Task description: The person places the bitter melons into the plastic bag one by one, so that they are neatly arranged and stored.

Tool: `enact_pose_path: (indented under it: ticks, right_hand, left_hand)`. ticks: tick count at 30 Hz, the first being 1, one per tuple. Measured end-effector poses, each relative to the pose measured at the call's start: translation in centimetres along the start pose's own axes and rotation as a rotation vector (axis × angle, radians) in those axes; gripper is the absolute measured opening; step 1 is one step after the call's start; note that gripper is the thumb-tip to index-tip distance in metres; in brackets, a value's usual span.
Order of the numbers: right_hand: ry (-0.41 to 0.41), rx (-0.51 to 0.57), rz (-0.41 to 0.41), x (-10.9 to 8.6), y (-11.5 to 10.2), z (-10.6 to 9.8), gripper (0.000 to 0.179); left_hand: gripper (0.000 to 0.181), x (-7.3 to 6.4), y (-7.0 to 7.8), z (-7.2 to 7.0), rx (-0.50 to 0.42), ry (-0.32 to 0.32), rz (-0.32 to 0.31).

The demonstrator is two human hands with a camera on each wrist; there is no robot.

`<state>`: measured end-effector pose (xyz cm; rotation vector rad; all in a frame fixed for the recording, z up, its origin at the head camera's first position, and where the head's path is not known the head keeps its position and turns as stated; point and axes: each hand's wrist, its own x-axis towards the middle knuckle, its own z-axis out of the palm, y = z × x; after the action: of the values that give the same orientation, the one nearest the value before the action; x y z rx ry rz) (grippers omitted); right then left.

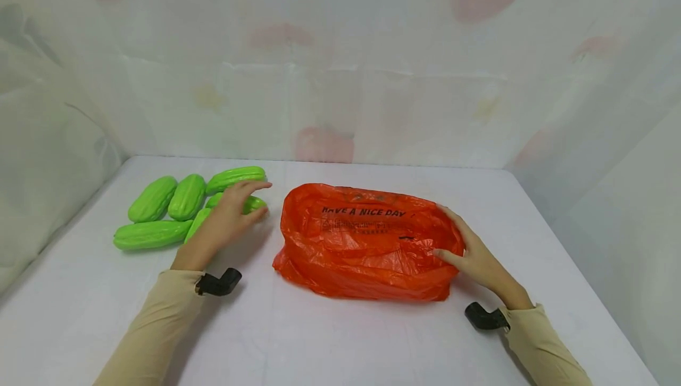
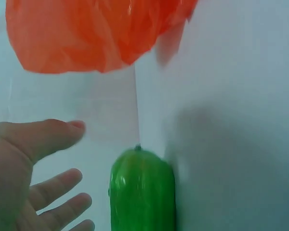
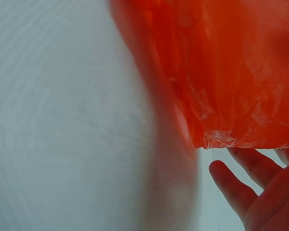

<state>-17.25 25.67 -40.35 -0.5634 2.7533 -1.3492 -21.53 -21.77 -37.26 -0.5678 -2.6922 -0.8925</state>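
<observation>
My left hand [image 1: 226,217] reaches over the right side of a group of shiny, ridged green gourd-like vegetables [image 1: 152,199], thumb and fingers spread with nothing between them. Nearest to it lies one green gourd [image 2: 142,190], partly hidden under the hand in the head view. A red-orange plastic bag [image 1: 367,256] printed "HAVE A NICE DAY" lies in the middle with its mouth spread wide. At the bag's right end is my right hand [image 1: 476,259], its thumb overlapping the front side and its fingers along the far edge. These fingers look fairly straight in the right wrist view.
A white table [image 1: 340,344] carries everything. Pale cloth curtains [image 1: 399,102] with faded red patches stand behind it and at both sides. Black angled pieces [image 1: 219,282] stick out from both beige sleeves [image 1: 154,327].
</observation>
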Motion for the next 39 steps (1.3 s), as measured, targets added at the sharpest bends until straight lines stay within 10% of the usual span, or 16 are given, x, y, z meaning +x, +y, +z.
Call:
enact_pose_path:
  ticks: [39]
  right_hand:
    - [-0.001, -0.038, 0.009, 0.0, -0.1, 0.1, 0.079]
  left_hand:
    - [0.053, -0.8, -2.8, -0.9, 0.126, -0.125, -0.060]
